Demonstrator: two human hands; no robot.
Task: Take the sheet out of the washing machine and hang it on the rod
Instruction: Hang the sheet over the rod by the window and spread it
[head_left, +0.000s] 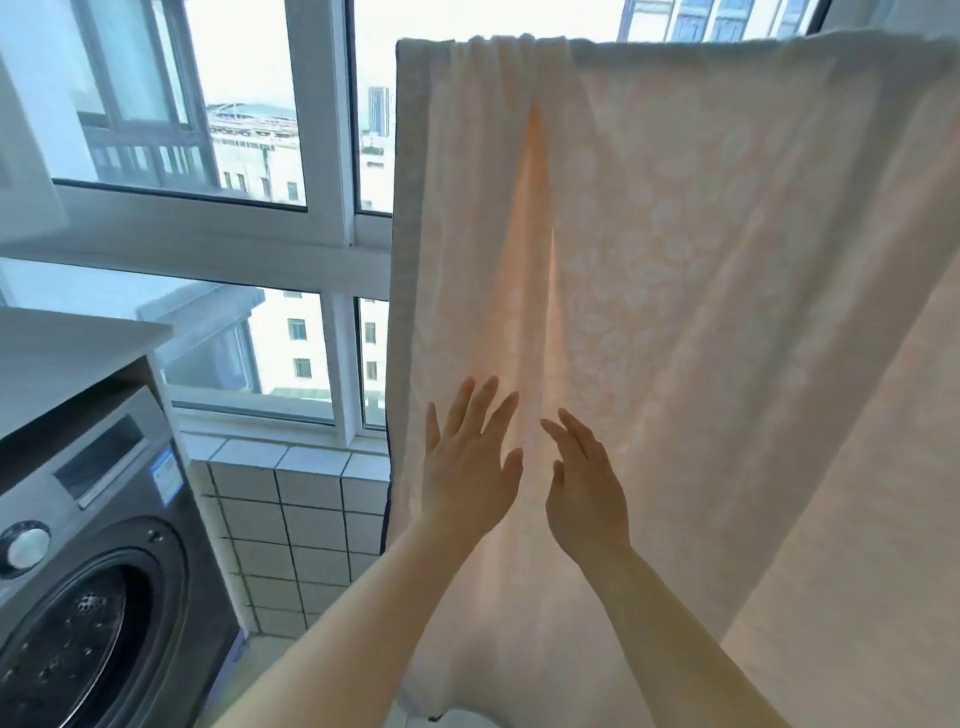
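We have the sheet (701, 270) already up: it hangs over the rod, which is hidden under the top fold, and falls in a wide pale curtain in front of the window (249, 114). Its long axis runs straight down, from the fold at the top of the view to below our arms. The washer (98, 571) stands well apart at lower left, its door shut as far as we can see.

Both our hands are raised in front of the cloth, side by side and close together. Our left hand (470, 467) has its fingers straight and spread, palm toward the sheet. Our right hand (584, 486) is loosely open as well, fingers slightly bent and angled toward the left one. Neither grips anything; whether the fingertips touch the cloth or hover just before it we cannot tell.

What the next move turns on is the fold (535, 249) directly above the gap between our hands. It is a narrow, warmer-toned wedge that rises to a bunched gather at the top edge. It lies straight up from both hands, about equally near to each. We judge the hanging nearly done and the work now to be smoothing: parting the hands sideways should spread that gather flat along the rod.
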